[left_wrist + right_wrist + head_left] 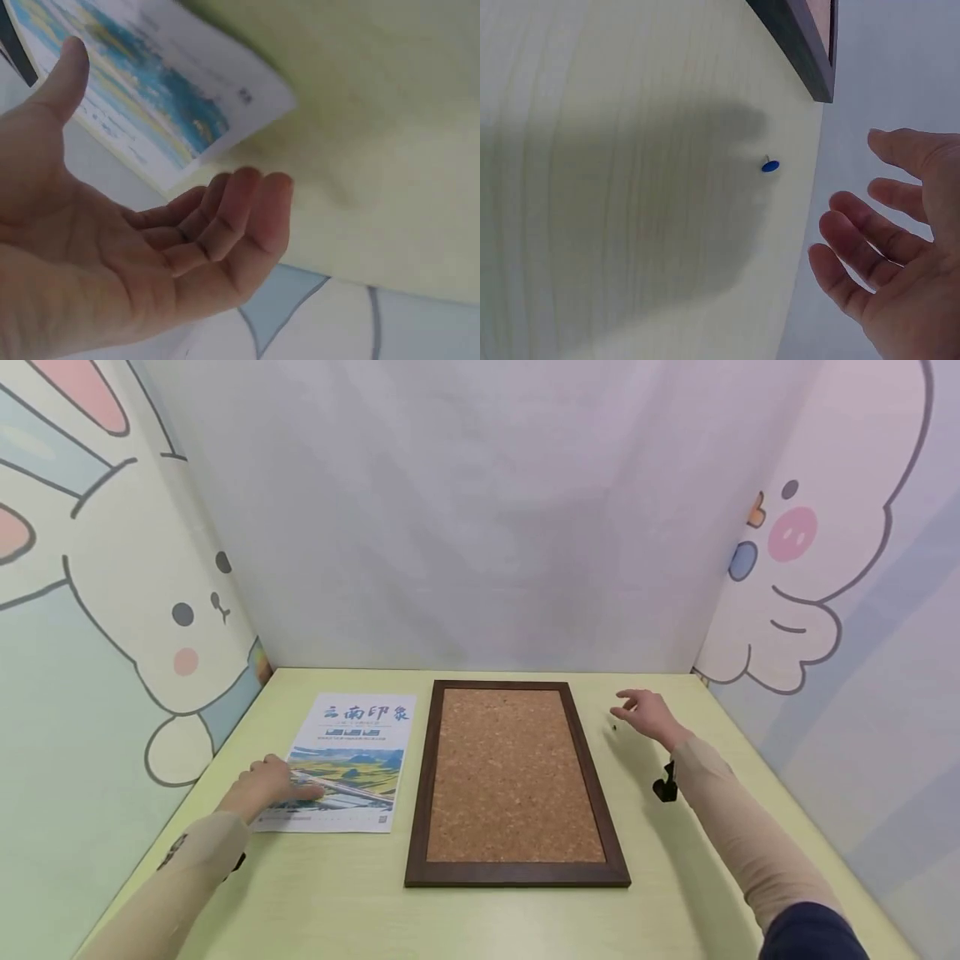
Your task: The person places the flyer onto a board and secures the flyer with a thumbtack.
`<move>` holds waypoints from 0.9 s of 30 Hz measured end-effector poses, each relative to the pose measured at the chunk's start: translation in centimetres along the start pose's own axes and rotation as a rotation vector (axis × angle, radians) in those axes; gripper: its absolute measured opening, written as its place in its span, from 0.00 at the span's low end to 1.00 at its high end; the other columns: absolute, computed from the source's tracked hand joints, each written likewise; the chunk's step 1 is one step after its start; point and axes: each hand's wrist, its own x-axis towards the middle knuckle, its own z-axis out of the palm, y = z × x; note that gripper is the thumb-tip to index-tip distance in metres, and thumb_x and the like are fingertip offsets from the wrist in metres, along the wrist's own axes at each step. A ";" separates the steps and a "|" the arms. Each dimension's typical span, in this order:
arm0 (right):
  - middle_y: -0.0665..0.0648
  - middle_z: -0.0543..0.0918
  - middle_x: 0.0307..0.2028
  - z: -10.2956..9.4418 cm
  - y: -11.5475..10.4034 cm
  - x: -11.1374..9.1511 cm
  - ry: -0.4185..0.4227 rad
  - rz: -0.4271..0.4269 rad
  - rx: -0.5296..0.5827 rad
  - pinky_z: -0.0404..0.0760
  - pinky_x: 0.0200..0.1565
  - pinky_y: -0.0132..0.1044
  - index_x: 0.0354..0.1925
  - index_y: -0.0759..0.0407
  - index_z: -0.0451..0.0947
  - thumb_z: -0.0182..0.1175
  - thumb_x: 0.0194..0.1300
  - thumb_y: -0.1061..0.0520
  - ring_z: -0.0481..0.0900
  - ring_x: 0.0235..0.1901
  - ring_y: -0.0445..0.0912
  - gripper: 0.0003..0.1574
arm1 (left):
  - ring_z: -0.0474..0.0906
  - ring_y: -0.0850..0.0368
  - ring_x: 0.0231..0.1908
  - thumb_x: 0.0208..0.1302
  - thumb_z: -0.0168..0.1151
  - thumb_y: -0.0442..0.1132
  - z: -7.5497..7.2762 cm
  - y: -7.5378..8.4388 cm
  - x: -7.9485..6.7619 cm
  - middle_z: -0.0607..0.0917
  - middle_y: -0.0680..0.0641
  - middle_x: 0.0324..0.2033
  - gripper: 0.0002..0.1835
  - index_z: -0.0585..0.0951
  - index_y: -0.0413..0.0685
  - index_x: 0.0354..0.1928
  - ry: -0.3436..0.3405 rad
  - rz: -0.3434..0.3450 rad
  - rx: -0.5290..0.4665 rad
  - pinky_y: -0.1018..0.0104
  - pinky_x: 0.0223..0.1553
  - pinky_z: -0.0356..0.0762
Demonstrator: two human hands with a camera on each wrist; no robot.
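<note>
A printed poster (348, 768) with Chinese lettering and a landscape picture lies on the table's left side. My left hand (264, 787) is over its lower left edge, thumb stretched across the picture; in the left wrist view the fingers are relaxed and nothing is held. To the right of the framed cork board (517, 777), my right hand (649, 717) hovers over the table with loosely bent fingers and an empty palm. Just below it sits a blue thumbtack (770, 166), its pin pointing up off the surface, beside the hand's shadow.
The cork board's dark brown frame (517, 874) lies flat mid-table, close to the poster's right edge. Pale fabric walls with a cartoon rabbit (127, 602) and a cartoon bird (806, 568) enclose the light wooden table (337, 910) on three sides.
</note>
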 end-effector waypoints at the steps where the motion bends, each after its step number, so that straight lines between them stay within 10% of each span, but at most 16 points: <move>1: 0.74 0.84 0.41 0.1 0.4 0.0 -0.025 0.014 0.014 0.81 0.36 0.48 0.61 0.75 0.70 0.58 0.68 0.55 0.83 0.35 0.59 0.30 | 0.70 0.24 0.47 0.51 0.65 0.68 0.1 -0.2 0.0 0.70 0.18 0.44 0.59 0.58 0.11 0.54 -0.015 0.003 -0.002 0.36 0.48 0.70; 7: 0.71 0.85 0.37 0.9 2.1 -0.2 -0.145 0.075 0.115 0.82 0.31 0.39 0.57 0.77 0.72 0.62 0.65 0.57 0.85 0.29 0.53 0.29 | 0.74 0.32 0.42 0.52 0.65 0.68 0.6 -0.8 0.1 0.73 0.22 0.43 0.56 0.61 0.13 0.52 -0.035 0.018 -0.040 0.41 0.45 0.72; 19: 0.64 0.86 0.30 2.3 2.7 0.0 -0.117 0.097 0.133 0.75 0.26 0.33 0.49 0.74 0.78 0.65 0.61 0.59 0.79 0.22 0.42 0.22 | 0.75 0.42 0.34 0.53 0.71 0.56 1.0 -0.6 0.4 0.76 0.25 0.37 0.51 0.54 0.16 0.52 0.060 0.097 -0.123 0.49 0.38 0.74; 27: 0.64 0.86 0.31 2.5 2.7 0.3 -0.104 0.095 0.150 0.75 0.27 0.33 0.42 0.71 0.81 0.65 0.61 0.60 0.80 0.25 0.47 0.14 | 0.74 0.45 0.28 0.68 0.55 0.40 0.8 -1.1 0.6 0.76 0.30 0.30 0.24 0.62 0.21 0.46 0.168 0.164 -0.199 0.58 0.29 0.71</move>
